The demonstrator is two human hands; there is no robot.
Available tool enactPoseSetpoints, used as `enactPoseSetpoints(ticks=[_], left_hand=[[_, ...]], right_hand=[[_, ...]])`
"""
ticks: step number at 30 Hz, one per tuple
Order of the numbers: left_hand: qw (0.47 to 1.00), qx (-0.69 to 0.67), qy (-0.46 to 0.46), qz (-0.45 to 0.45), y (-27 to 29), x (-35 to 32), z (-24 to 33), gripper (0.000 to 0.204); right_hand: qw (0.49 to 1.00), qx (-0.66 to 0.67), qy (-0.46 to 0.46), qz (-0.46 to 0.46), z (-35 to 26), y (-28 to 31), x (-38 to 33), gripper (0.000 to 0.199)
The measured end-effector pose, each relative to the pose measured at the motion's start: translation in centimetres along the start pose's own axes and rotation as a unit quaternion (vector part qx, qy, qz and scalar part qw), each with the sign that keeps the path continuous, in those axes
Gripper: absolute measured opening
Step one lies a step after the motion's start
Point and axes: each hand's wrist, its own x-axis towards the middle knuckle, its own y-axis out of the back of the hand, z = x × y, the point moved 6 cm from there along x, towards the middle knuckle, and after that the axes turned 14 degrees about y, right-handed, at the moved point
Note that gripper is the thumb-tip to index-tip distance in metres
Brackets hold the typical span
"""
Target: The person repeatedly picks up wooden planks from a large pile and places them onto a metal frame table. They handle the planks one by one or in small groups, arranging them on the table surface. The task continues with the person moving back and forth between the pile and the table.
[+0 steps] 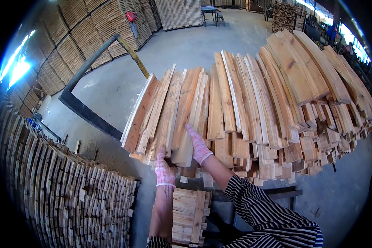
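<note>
A broad pile of rough-sawn wooden boards fills the middle and right, their near ends pointing toward me. My left hand, in a pink-and-white knit glove, grips the near end of a wooden board, thumb on top and the other fingers mostly hidden. Farther up, my right hand, gloved alike, is closed against the right side of the neighbouring boards. Its thumb lies along the wood, and the fingers underneath are out of sight. Wider planks lie on top of the pile at the right.
A dark metal frame rises at the pile's left end. Stacked wood slats stand at lower left, and another small wood stack sits below my hands. Tall lumber stacks line the back, beyond the concrete floor. A small table stands far off.
</note>
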Motion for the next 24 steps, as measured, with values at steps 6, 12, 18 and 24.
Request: enactPoseSetpoints(ticks=[6,12,18,24], left_hand=[[0.99,-0.03,0.132,0.037,4.7,-18.2,-2.7,0.041],[0.859,0.318,0.398,0.045,10.6,-21.5,-6.0,0.073],[0.896,0.411,0.13,-0.104,4.5,-9.6,2.0,0.092],[0.933,0.339,0.081,-0.084,3.5,-5.4,-0.8,0.088]], right_hand=[[0.992,0.083,-0.081,-0.055,1.8,1.0,-14.9,0.069],[0.99,0.077,-0.103,-0.059,4.7,9.4,-15.8,0.053],[0.973,-0.053,-0.045,-0.218,6.7,4.9,-16.9,0.048],[0.964,-0.167,0.045,-0.202,8.8,3.6,-16.9,0.107]])
